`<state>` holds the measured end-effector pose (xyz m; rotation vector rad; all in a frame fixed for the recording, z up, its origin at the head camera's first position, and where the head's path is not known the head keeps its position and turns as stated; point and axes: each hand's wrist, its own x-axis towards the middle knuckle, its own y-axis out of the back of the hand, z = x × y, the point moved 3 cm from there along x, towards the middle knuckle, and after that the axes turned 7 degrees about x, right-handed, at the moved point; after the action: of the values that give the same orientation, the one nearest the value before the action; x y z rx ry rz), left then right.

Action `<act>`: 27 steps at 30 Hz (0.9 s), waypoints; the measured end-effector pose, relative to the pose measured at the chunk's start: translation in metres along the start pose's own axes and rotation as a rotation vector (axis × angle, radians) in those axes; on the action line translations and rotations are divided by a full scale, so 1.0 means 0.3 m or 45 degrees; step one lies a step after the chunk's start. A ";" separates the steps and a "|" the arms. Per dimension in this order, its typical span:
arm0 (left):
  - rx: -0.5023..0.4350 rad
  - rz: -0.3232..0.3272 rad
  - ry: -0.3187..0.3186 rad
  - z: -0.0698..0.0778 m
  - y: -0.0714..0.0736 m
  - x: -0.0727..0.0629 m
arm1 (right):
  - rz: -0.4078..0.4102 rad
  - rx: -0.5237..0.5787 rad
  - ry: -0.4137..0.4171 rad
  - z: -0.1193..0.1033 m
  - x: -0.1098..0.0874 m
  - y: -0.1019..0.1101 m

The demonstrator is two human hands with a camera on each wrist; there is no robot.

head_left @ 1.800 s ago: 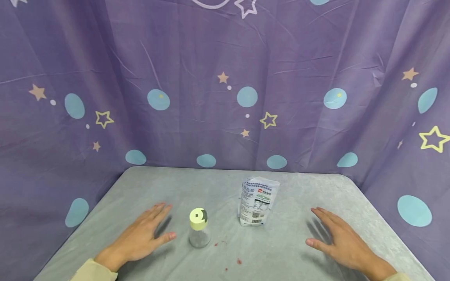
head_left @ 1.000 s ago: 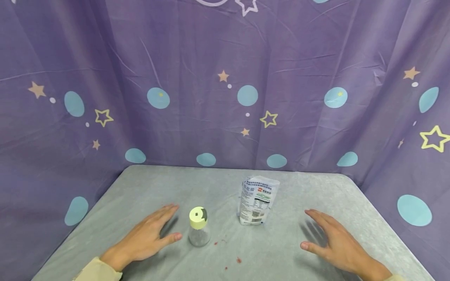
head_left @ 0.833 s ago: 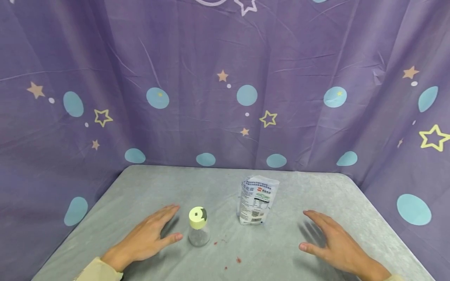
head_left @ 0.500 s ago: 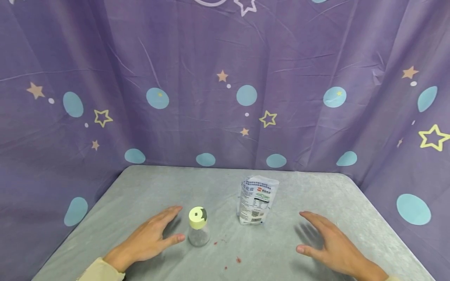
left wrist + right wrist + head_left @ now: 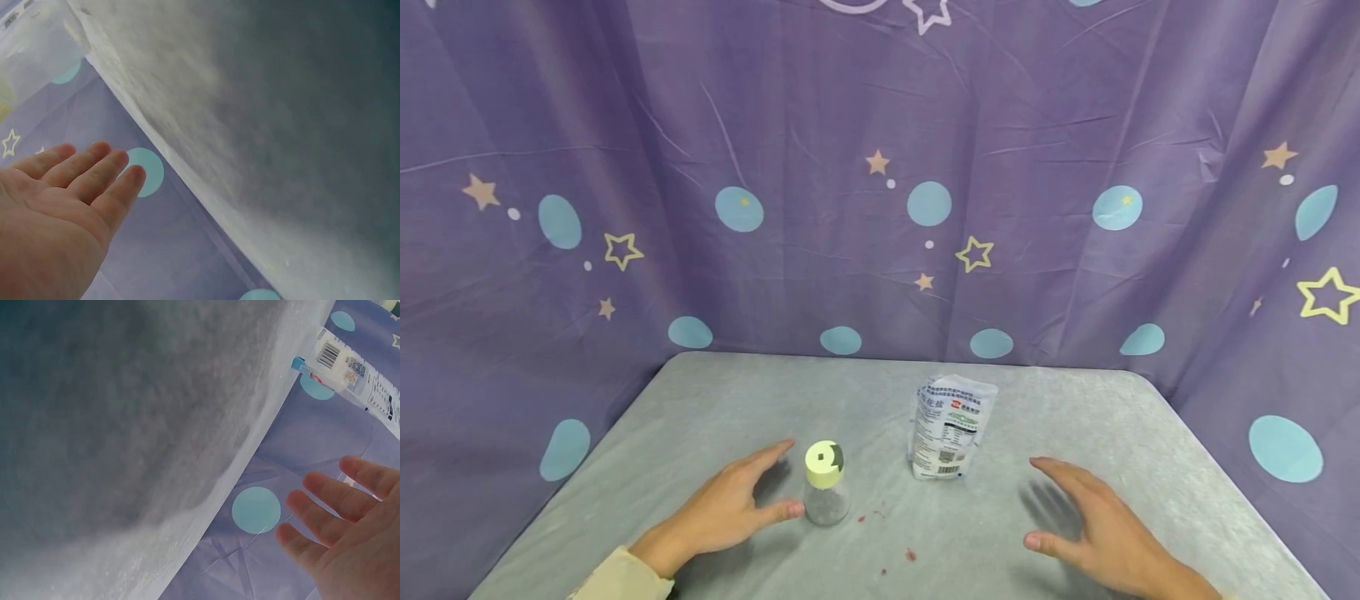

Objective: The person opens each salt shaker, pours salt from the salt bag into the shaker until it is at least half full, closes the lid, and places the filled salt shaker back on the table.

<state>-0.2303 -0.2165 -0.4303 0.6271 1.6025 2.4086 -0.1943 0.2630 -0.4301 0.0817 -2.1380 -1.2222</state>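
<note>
Work barely begun: nothing lifted, nothing opened. Left hand hovering palm down with fingers extended, thumb tip just beside the shaker jar, holding nothing; contact not determinable. Right hand likewise spread flat and empty, well apart from the salt bag. Jar upright near the table front, pale yellow cap still on; bag upright and sealed behind it to the right. Count: one jar, one bag, two hands, several red specks on the cloth.

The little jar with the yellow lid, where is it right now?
In the head view, the jar stands upright left of centre, beside the left hand, left of the white bag.
</note>
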 end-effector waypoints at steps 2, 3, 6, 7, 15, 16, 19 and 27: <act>-0.044 -0.023 0.015 0.001 -0.005 0.004 | -0.002 0.003 -0.001 -0.005 -0.001 -0.003; -0.063 -0.035 0.024 0.002 -0.008 0.005 | -0.004 0.005 -0.002 -0.008 -0.002 -0.004; -0.109 -0.065 0.047 0.005 -0.012 0.011 | -0.005 0.013 -0.001 -0.015 -0.002 -0.006; -0.125 -0.073 0.054 0.008 -0.013 0.013 | -0.007 0.015 -0.002 -0.017 -0.002 -0.007; -0.217 -0.069 0.028 0.023 -0.018 0.025 | -0.007 0.040 0.014 -0.027 0.005 -0.012; -0.234 -0.071 0.027 0.024 -0.019 0.027 | -0.007 0.042 0.016 -0.028 0.006 -0.012; -0.284 -0.091 0.030 0.028 -0.023 0.032 | -0.007 0.049 0.015 -0.030 0.007 -0.014; -0.346 -0.130 0.058 0.056 -0.030 0.039 | -0.032 0.038 -0.026 -0.039 0.004 -0.017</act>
<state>-0.2342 -0.1944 -0.4302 0.4331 1.2554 2.5174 -0.1898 0.2509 -0.4295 0.1099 -2.1794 -1.2102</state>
